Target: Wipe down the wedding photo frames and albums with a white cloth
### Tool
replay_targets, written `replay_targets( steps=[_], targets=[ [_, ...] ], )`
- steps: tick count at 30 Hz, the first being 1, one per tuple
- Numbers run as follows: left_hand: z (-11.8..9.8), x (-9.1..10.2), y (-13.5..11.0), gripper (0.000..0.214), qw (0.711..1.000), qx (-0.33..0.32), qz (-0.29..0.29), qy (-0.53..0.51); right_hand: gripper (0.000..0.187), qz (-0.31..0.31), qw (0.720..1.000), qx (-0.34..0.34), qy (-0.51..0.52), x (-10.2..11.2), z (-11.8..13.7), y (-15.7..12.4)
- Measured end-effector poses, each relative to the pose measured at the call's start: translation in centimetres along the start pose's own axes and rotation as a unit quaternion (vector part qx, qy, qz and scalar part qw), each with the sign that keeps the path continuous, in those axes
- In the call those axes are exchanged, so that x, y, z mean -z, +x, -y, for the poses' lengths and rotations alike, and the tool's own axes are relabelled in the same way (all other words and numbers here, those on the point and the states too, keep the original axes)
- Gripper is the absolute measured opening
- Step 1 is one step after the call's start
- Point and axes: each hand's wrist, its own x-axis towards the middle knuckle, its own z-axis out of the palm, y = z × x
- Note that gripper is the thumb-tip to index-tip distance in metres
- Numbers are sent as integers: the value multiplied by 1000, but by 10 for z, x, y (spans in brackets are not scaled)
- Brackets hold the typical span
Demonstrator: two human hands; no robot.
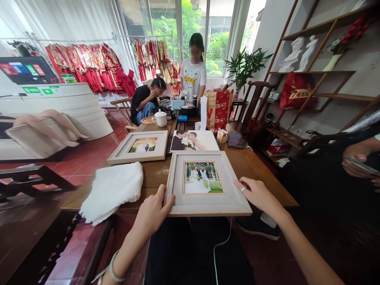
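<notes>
A picture frame [173,174] with a pale wooden edge and wide light-grey border lies at the near edge of the table, its front edge towards my body. It surrounds a wedding photo [203,178] of a couple on a swing. My left hand [154,208] grips its left side, thumb on the border. On the right side, my right hand [257,194], wearing a ring, holds the edge with its fingertips. A second picture frame [120,152] lies farther back on the left. Behind the near frame is a large wedding print [204,140]. A white cloth [114,190] hangs over the table's left edge.
On the wooden table [261,170] stand a white lidded cup [160,118], a red paper bag [219,109] and small boxes. Two people are at the far end. At right, another person's hand [358,162] holds a phone. A white cable [222,241] hangs before my legs.
</notes>
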Motion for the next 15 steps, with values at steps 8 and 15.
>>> replay_targets(
  steps=[8,15],
  targets=[
    [-10,11,-20,36,998,51,-26,20,48,-26,983,-49,176,-22,-6,64],
    [59,36,-35,41,956,-52,-283,60,58,10,955,-23,295,-30,-12,70]
  ],
)
